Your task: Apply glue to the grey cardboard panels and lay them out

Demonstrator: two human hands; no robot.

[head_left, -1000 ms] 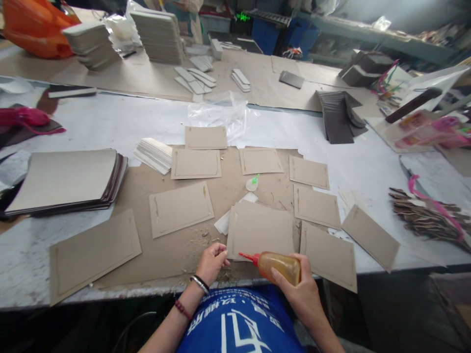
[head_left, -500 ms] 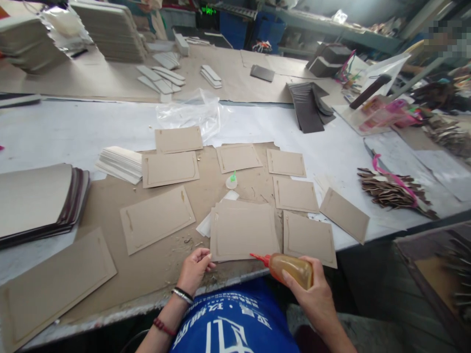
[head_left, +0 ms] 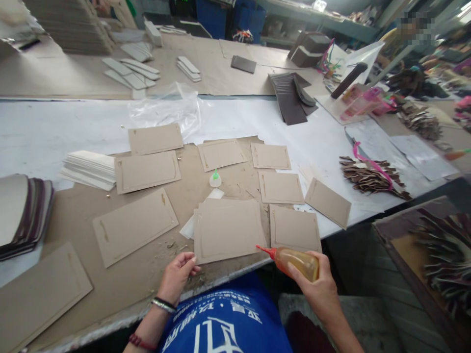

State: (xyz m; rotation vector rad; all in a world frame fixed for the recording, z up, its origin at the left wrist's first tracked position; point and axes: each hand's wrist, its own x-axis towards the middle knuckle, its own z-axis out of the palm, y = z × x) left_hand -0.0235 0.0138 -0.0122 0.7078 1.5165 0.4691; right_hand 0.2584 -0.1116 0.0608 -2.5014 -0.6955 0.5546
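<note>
A squeeze bottle of amber glue (head_left: 296, 262) with a red nozzle lies tilted in my right hand (head_left: 320, 282), fingers wrapped round it. Its tip is at the near edge of a brown card (head_left: 228, 230), close to the right corner. My left hand (head_left: 178, 274) has its fingers curled at the card's near left corner, thumb and fingertips pinching it. Beneath this card, the edge of another card shows, with white pieces (head_left: 188, 228) sticking out. Thin lines of glue run along the card's borders. Beyond it stands a small white bottle (head_left: 215, 180) with a green tip.
More glue-lined cards lie around, including one at left (head_left: 134, 228) and one at right (head_left: 294, 228). A white strip stack (head_left: 88, 169), a dark-edged stack (head_left: 24, 211) and a tied brown bundle (head_left: 371, 174) sit farther out. A plastic bag (head_left: 165, 110) lies behind.
My right hand has moved the nozzle rightward along the card's near edge, closer to the corner. My left hand stays at the left corner. The whole view has shifted.
</note>
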